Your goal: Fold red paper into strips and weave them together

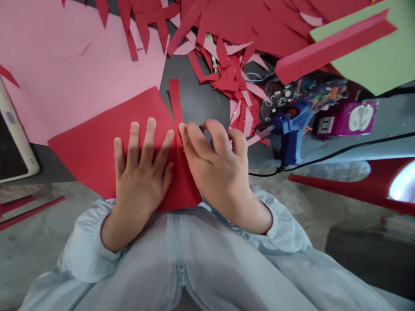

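Red card [94, 142], probably, under left hand [139, 181]

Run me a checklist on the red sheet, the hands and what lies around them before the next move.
1. Left hand flat on the red sheet: ok, palm down, fingers spread.
2. Right hand at the strip: ok, fingertips beside it.
3. Strip's whole length in sight: cannot tell, the right hand may hide part.
4. Scraps cleared away: not ok, a pile lies beyond the right hand.
5. Glue gun apart from the sheet: ok, off to the right.
6. Glue gun cool: cannot tell.
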Demonstrator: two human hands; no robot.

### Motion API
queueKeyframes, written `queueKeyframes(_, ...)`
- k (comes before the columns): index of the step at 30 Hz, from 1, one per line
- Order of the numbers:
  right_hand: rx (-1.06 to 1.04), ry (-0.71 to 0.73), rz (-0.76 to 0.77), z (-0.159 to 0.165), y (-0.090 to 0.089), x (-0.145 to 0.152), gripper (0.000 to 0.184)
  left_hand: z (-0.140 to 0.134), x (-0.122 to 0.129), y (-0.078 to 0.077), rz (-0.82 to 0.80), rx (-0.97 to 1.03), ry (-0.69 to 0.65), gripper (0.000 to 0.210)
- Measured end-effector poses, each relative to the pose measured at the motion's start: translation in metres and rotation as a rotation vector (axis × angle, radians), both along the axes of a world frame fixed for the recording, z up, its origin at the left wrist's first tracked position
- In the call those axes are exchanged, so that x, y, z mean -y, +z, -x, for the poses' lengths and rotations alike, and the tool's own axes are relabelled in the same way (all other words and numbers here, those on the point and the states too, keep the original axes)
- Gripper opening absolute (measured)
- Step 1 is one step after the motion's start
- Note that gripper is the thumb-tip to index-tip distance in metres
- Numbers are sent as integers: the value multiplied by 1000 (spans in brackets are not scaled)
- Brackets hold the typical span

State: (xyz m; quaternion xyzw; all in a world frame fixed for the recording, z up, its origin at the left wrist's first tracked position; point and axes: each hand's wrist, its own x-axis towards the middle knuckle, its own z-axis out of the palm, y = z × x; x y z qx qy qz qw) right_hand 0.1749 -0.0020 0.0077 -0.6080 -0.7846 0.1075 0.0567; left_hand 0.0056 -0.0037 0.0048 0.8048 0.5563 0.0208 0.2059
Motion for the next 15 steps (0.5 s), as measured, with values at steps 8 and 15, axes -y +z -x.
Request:
queueKeyframes(8, -34, -25, 76, 0, 2, -1, 43, -4, 1, 0, 28, -85, 2, 62)
queueKeyframes(15, -3, -20, 48, 0, 2, 0, 42, -5, 2, 3, 43, -94, 8, 60)
